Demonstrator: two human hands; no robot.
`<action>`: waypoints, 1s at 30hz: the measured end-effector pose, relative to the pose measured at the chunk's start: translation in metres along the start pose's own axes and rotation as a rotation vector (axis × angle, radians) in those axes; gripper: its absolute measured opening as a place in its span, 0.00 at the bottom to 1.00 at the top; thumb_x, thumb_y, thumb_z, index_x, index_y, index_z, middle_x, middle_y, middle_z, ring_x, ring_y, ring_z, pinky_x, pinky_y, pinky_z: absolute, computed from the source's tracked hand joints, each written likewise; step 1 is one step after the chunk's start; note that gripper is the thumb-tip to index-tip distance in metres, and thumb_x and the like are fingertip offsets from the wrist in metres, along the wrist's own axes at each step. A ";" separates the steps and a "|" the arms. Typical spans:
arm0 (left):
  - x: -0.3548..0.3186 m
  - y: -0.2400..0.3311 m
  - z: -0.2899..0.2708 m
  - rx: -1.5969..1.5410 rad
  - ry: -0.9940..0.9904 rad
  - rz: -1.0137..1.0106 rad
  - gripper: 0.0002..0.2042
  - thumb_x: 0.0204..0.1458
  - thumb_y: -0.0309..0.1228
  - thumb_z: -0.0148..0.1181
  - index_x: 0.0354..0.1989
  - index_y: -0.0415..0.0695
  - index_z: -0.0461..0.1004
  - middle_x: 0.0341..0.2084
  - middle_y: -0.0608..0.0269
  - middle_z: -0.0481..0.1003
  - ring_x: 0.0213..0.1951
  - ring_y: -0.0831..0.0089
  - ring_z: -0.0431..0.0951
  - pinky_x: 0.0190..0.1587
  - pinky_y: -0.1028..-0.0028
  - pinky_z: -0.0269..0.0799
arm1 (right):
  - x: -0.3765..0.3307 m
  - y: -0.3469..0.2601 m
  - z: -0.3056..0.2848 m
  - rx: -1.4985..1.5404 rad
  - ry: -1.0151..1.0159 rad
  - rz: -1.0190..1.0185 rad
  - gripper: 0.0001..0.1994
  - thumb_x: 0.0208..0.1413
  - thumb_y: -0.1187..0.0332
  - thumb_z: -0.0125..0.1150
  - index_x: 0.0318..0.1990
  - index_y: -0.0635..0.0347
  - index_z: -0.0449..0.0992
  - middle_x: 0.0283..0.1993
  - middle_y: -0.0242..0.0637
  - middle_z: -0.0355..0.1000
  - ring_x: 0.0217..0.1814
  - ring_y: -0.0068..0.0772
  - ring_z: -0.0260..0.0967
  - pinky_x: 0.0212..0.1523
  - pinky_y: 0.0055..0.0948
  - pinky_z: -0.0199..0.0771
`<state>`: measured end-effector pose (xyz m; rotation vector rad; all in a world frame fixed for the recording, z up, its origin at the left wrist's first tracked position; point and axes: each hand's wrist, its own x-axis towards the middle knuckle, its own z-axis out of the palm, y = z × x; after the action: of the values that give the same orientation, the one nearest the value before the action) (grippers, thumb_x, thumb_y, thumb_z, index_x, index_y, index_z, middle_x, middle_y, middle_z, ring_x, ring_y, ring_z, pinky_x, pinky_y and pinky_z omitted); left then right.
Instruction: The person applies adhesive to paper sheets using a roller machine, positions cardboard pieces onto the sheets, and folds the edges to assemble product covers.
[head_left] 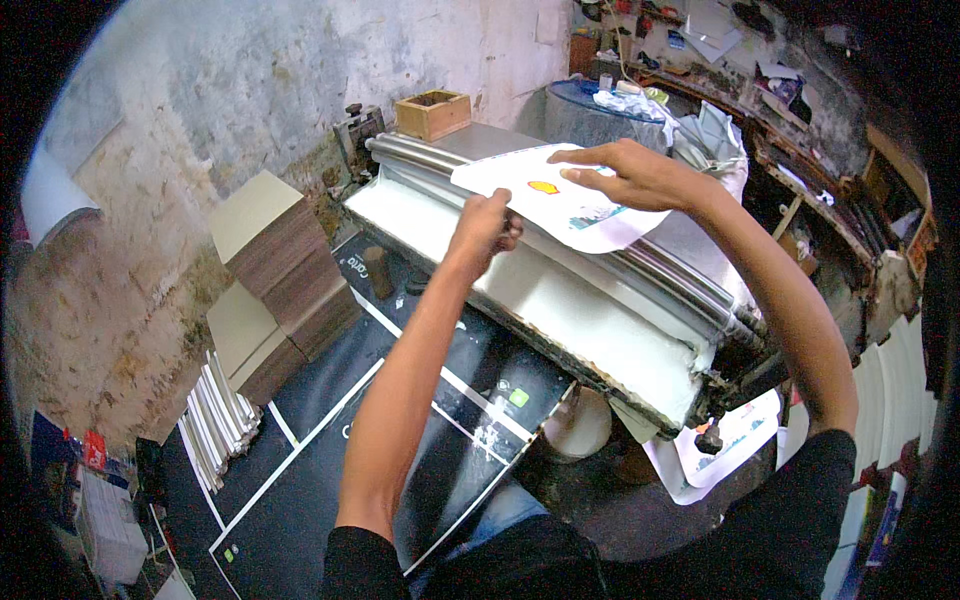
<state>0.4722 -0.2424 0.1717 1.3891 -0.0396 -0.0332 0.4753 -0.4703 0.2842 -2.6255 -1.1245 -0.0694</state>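
- Left hand [487, 228] is clenched on the near edge of a sheet [515, 177]; right hand [640, 178] is spread over it, fingers extended;
- sheet is held over steel rollers [690, 288], apparently mid-handling;
- similar sheets [680, 472] are seen below, their stage unclear.

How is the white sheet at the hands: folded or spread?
Spread: the white sheet shows a broad printed face, no fold visible; left hand at its edge, right hand over it.

Downward fisheye view from head height
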 end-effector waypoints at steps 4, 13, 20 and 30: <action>0.030 0.004 -0.039 -0.067 -0.101 -0.141 0.17 0.65 0.46 0.49 0.37 0.43 0.71 0.23 0.63 0.73 0.22 0.76 0.72 0.20 0.76 0.62 | 0.040 0.066 0.039 -0.007 -0.193 0.113 0.37 0.69 0.34 0.35 0.78 0.41 0.52 0.78 0.49 0.53 0.79 0.53 0.49 0.78 0.49 0.46; -0.053 -0.018 -0.080 0.407 -0.160 0.125 0.30 0.69 0.56 0.44 0.22 0.43 0.71 0.16 0.64 0.74 0.19 0.76 0.72 0.25 0.72 0.65 | 0.038 0.144 0.070 -0.164 -0.080 0.447 0.52 0.57 0.20 0.31 0.80 0.45 0.46 0.83 0.55 0.34 0.85 0.55 0.28 0.79 0.61 0.32; -0.098 -0.007 -0.091 0.847 -0.075 0.532 0.15 0.58 0.38 0.67 0.27 0.40 0.72 0.21 0.61 0.74 0.26 0.71 0.75 0.32 0.70 0.71 | 0.048 0.186 0.074 -0.193 -0.085 0.556 0.55 0.54 0.17 0.31 0.80 0.45 0.44 0.83 0.52 0.31 0.86 0.52 0.25 0.78 0.65 0.27; -0.068 -0.032 -0.056 0.894 -0.009 0.977 0.23 0.47 0.28 0.73 0.51 0.40 0.71 0.45 0.53 0.77 0.49 0.55 0.77 0.55 0.62 0.69 | 0.046 0.151 0.090 -0.214 -0.089 0.552 0.57 0.52 0.15 0.30 0.80 0.47 0.44 0.84 0.50 0.31 0.85 0.56 0.26 0.76 0.70 0.32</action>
<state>0.4067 -0.1896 0.1297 2.1143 -0.8147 0.8852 0.6093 -0.5128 0.1689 -3.0579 -0.3969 0.0446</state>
